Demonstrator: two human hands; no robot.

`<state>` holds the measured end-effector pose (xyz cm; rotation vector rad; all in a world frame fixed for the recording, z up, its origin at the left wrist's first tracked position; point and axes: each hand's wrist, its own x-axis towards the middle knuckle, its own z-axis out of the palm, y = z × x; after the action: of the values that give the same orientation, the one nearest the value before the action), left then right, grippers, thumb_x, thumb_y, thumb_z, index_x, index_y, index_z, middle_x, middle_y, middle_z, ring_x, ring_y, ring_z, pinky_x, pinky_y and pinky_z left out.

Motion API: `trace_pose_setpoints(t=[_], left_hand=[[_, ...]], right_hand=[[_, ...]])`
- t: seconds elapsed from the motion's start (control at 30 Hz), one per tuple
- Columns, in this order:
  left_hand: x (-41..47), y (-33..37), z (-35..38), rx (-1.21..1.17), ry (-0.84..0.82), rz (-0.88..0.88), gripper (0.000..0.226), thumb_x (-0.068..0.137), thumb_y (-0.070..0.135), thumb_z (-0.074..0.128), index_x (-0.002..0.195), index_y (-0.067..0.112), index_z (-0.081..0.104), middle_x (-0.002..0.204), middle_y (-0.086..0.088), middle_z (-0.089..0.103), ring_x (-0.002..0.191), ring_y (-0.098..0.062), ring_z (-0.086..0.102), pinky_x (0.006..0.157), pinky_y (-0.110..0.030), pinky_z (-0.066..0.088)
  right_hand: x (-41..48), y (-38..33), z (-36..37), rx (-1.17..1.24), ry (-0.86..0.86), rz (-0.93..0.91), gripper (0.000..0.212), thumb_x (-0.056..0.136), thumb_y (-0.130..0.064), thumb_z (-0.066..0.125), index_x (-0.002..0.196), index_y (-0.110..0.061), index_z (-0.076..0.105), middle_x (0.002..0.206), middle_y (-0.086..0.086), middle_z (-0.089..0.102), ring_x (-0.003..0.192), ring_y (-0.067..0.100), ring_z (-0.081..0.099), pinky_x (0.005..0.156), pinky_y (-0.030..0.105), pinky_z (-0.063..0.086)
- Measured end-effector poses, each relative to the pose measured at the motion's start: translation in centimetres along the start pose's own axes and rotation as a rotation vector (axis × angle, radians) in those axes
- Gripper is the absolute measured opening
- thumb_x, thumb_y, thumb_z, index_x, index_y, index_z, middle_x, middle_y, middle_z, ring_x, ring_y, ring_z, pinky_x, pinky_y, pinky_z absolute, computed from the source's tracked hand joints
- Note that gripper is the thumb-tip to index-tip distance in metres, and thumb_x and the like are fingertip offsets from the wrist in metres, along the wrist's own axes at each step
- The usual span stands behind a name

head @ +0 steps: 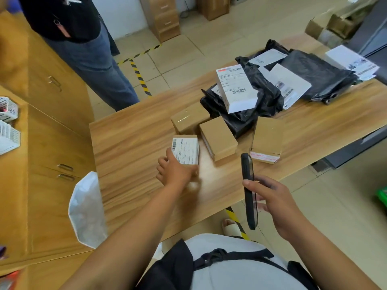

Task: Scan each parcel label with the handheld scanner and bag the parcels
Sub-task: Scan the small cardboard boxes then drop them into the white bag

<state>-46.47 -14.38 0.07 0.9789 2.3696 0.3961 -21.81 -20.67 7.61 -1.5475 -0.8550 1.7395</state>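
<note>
I see a small brown parcel (185, 150), white barcode label up, lying on the worktop (129, 143). A white bag (87, 210) sits beside the worktop's left edge; I cannot tell its contents. My left hand (174, 171) grips the parcel's near end. My right hand (270, 197) curls round the black scanner (248, 185).

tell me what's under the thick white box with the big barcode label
The white box rests on a crumpled black plastic bag lying on the table. The bag's contents are covered.

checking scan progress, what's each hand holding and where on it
Left hand grips the labelled box at its near end; right hand holds the scanner around its middle.
</note>
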Motion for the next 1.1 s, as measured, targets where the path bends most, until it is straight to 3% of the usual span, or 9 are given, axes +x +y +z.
trace_pose_setpoints(t=[0.2,0.27,0.37,0.5,0.6,0.7,0.77,0.93,1.1], left_hand=[[-0.5,-0.4,-0.3,-0.075,0.010,-0.012,0.104,0.063,0.039,0.084,0.148,0.035,0.025,0.137,-0.005,0.039,0.128,-0.030,0.037,0.106,-0.040,0.030],[-0.9,-1.5,-1.2,-0.262,-0.077,-0.033,0.101,0.066,0.033,0.084,0.149,0.035,0.027,0.137,-0.002,0.045,0.125,-0.027,0.046,0.104,-0.042,0.042],[-2.4,-3.6,-3.1,-0.533,-0.284,-0.091,0.089,0.065,0.031,0.081,0.143,0.036,0.038,0.126,-0.001,0.057,0.108,-0.017,0.060,0.080,-0.030,0.050],[-3.6,-7.0,-4.2,-0.727,-0.471,-0.167,0.055,0.084,0.011,0.073,0.131,0.031,0.054,0.123,-0.003,0.061,0.104,-0.015,0.062,0.089,-0.037,0.050],[-4.2,-8.7,-3.8,-0.797,-0.413,-0.209,0.044,0.088,0.007,0.068,0.127,0.027,0.060,0.129,-0.003,0.059,0.109,-0.014,0.062,0.101,-0.044,0.051],[-5.1,-8.9,-2.9,-0.901,-0.276,-0.212,0.040,0.090,0.006,0.066,0.126,0.021,0.061,0.138,-0.010,0.055,0.115,-0.020,0.062,0.082,-0.035,0.058],[-5.9,-8.7,-2.2,-0.918,-0.186,-0.191,0.043,0.089,0.007,0.069,0.126,0.025,0.058,0.140,-0.009,0.052,0.116,-0.021,0.059,0.074,-0.027,0.056],[-7.4,-9.3,-1.2,-0.607,-0.075,-0.050,0.098,0.069,0.023,0.091,0.146,0.036,0.033,0.148,0.003,0.032,0.134,-0.016,0.035,0.109,-0.038,0.041],[-7.2,-10.2,-1.1,-0.361,-0.135,0.099,0.117,0.062,0.020,0.095,0.154,0.032,0.024,0.155,0.001,0.026,0.142,-0.017,0.028,0.117,-0.044,0.032]], right_hand=[[2.3,-1.2,-2.0,-0.070,-0.098,0.004,0.057,0.055,-0.050,0.080,0.105,-0.021,0.079,0.100,0.014,0.077,0.076,0.014,0.074,0.058,0.022,0.055],[3.1,-1.6,-2.2,-0.105,-0.140,0.001,0.056,0.054,-0.051,0.080,0.102,-0.022,0.080,0.101,0.014,0.077,0.081,0.017,0.075,0.064,0.028,0.056],[3.7,-2.0,-2.2,-0.143,-0.197,-0.007,0.053,0.053,-0.051,0.081,0.098,-0.023,0.081,0.098,0.017,0.075,0.075,0.014,0.073,0.059,0.022,0.057],[4.1,-2.4,-1.7,-0.204,-0.273,-0.007,0.047,0.051,-0.053,0.081,0.092,-0.031,0.081,0.092,0.009,0.076,0.079,0.017,0.074,0.056,0.022,0.056],[4.2,-2.5,-1.2,-0.242,-0.326,-0.007,0.042,0.049,-0.053,0.081,0.088,-0.039,0.080,0.093,0.010,0.075,0.074,0.012,0.074,0.054,0.021,0.056],[4.6,-2.6,-0.7,-0.292,-0.362,-0.001,0.048,0.050,-0.051,0.083,0.092,-0.029,0.081,0.097,0.014,0.075,0.074,0.013,0.074,0.053,0.019,0.055],[4.8,-2.8,-0.3,-0.330,-0.368,0.004,0.053,0.050,-0.050,0.089,0.096,-0.027,0.079,0.101,0.014,0.076,0.077,0.016,0.075,0.055,0.021,0.056],[4.9,-3.3,0.5,-0.362,-0.374,0.005,0.031,0.059,-0.048,0.088,0.089,-0.049,0.078,0.096,0.003,0.078,0.090,0.022,0.072,0.066,0.030,0.056],[5.3,-3.9,0.7,-0.418,-0.370,0.023,0.042,0.059,-0.046,0.088,0.097,-0.031,0.081,0.101,0.010,0.076,0.076,0.016,0.072,0.059,0.026,0.057]])
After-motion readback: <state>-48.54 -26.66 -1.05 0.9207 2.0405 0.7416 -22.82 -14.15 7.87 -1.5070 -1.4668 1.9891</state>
